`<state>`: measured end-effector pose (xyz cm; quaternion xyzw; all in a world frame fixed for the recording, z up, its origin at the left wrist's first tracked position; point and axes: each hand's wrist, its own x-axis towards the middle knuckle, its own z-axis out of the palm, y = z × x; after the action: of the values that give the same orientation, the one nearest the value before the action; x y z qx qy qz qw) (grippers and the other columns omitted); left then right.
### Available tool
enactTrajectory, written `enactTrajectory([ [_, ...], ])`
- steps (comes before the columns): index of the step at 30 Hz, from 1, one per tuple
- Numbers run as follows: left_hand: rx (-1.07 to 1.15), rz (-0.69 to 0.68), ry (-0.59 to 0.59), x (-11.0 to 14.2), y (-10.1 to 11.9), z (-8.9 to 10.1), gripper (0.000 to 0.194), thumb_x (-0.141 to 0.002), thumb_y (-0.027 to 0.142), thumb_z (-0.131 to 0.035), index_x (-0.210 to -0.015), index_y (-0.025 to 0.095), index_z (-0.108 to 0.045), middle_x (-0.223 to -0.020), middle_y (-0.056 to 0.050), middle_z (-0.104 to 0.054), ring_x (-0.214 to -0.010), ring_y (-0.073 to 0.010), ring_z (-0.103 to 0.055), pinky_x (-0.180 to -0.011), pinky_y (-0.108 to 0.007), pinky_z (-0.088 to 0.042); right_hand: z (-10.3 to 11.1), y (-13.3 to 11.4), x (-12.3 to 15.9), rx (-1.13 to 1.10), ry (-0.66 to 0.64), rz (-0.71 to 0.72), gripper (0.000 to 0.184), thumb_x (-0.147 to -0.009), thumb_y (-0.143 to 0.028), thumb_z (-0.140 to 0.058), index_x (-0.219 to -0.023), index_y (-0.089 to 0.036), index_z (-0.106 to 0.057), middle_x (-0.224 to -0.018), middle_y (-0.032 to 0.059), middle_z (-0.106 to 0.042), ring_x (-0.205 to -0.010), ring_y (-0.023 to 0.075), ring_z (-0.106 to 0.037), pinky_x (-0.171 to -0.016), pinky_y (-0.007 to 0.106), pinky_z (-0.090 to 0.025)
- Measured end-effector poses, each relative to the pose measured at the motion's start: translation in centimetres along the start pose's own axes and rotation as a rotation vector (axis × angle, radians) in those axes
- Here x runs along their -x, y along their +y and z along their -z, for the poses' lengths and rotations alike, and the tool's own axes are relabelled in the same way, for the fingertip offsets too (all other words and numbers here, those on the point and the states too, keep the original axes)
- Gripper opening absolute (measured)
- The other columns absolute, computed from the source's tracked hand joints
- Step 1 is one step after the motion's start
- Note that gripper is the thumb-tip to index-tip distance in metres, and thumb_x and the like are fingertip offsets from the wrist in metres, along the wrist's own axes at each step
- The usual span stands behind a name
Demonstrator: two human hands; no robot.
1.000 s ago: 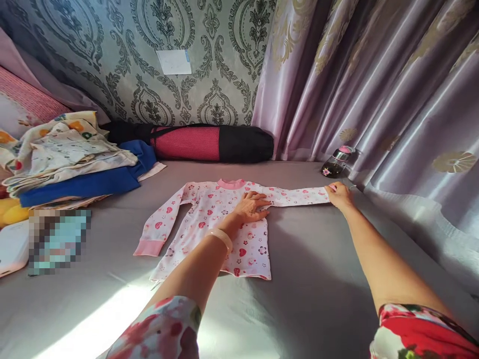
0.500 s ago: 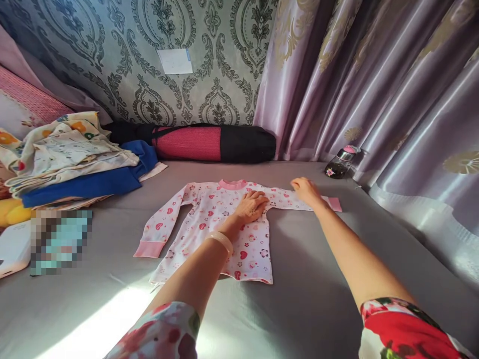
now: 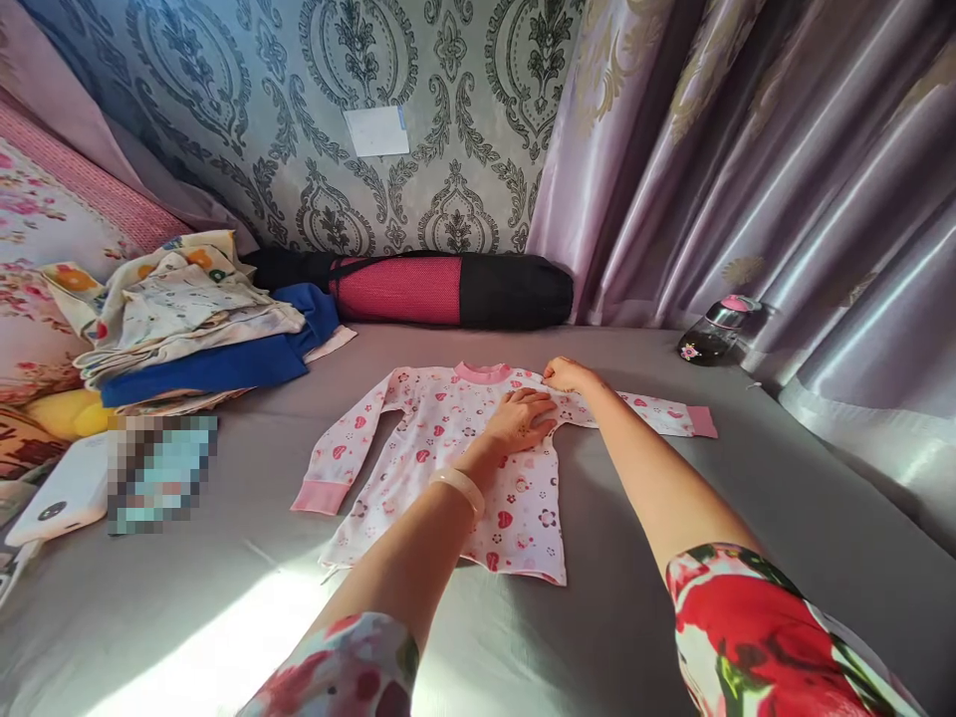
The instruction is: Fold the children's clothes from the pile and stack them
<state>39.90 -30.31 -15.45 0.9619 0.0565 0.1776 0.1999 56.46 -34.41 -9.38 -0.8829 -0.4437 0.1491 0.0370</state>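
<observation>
A small white long-sleeved shirt (image 3: pixel 440 448) with pink hearts and pink cuffs lies spread flat on the grey bed sheet (image 3: pixel 672 617). My left hand (image 3: pixel 527 418) rests flat on its chest, fingers stretched out, a pale bangle on the wrist. My right hand (image 3: pixel 569 375) sits on the shirt's right shoulder near the pink collar, fingers curled down onto the fabric. The right sleeve stretches out to the right, its pink cuff (image 3: pixel 702 422) lying free.
A pile of folded clothes (image 3: pixel 194 329) on a blue garment sits at the left. A pink and black rolled bag (image 3: pixel 448 289) lies along the patterned wall. A small bottle (image 3: pixel 709 334) stands by the purple curtain (image 3: pixel 784 169). A white device (image 3: pixel 64 493) lies far left.
My right hand has slid left along the sleeve from the cuff to the shoulder. My left hand stayed on the chest. The view shifted a little.
</observation>
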Motion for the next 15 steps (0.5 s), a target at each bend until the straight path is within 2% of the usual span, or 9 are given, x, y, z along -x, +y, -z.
enactTrajectory([
  [2, -0.027, -0.007, -0.021, 0.0, 0.0, 0.0, 0.040, -0.095, 0.045, -0.048, -0.129, 0.029, -0.061, -0.142, -0.001, -0.056, -0.134, -0.0262, -0.043, -0.112, -0.046, -0.035, -0.6, -0.3, 0.6, 0.021, 0.060, -0.005, 0.017, -0.089, -0.022, -0.061, -0.101, -0.018, -0.071, -0.108, 0.0106, -0.070, -0.101, 0.0220, -0.065, -0.083, 0.028, -0.047],
  [5, -0.094, -0.022, -0.063, 0.0, 0.1, 0.0, 0.042, -0.097, 0.047, -0.043, -0.134, 0.031, -0.057, -0.146, -0.001, -0.051, -0.136, -0.0284, -0.041, -0.112, -0.048, -0.034, -2.3, -0.4, 1.6, 0.039, 0.240, 0.006, 0.025, -0.096, -0.021, -0.048, -0.116, -0.015, -0.063, -0.126, 0.0163, -0.060, -0.117, 0.0248, -0.057, -0.091, 0.032, -0.045],
  [8, -0.157, -0.024, -0.079, 0.0, 0.3, -0.1, 0.044, -0.099, 0.046, -0.038, -0.136, 0.031, -0.055, -0.150, -0.002, -0.047, -0.138, -0.0290, -0.039, -0.114, -0.048, -0.031, -3.8, 0.2, 2.2, -0.023, 0.369, 0.003, 0.024, -0.099, -0.023, -0.044, -0.113, -0.016, -0.062, -0.121, 0.0145, -0.061, -0.112, 0.0234, -0.059, -0.089, 0.031, -0.046],
  [11, -0.183, -0.013, -0.077, 0.1, 0.4, -0.2, 0.046, -0.100, 0.046, -0.036, -0.139, 0.030, -0.052, -0.152, -0.004, -0.045, -0.139, -0.0288, -0.037, -0.115, -0.048, -0.028, -4.6, 1.3, 2.1, -0.102, 0.400, 0.062, 0.023, -0.099, -0.022, -0.043, -0.106, -0.017, -0.064, -0.113, 0.0115, -0.065, -0.108, 0.0215, -0.060, -0.093, 0.031, -0.045],
  [15, -0.183, 0.003, -0.079, 0.1, 0.5, -0.3, 0.046, -0.100, 0.045, -0.036, -0.140, 0.028, -0.051, -0.152, -0.005, -0.045, -0.139, -0.0283, -0.037, -0.115, -0.048, -0.027, -5.4, 2.9, 2.7, -0.182, 0.444, 0.145, 0.032, -0.097, -0.014, -0.038, -0.119, -0.017, -0.062, -0.121, 0.0111, -0.066, -0.114, 0.0199, -0.059, -0.100, 0.032, -0.042],
])
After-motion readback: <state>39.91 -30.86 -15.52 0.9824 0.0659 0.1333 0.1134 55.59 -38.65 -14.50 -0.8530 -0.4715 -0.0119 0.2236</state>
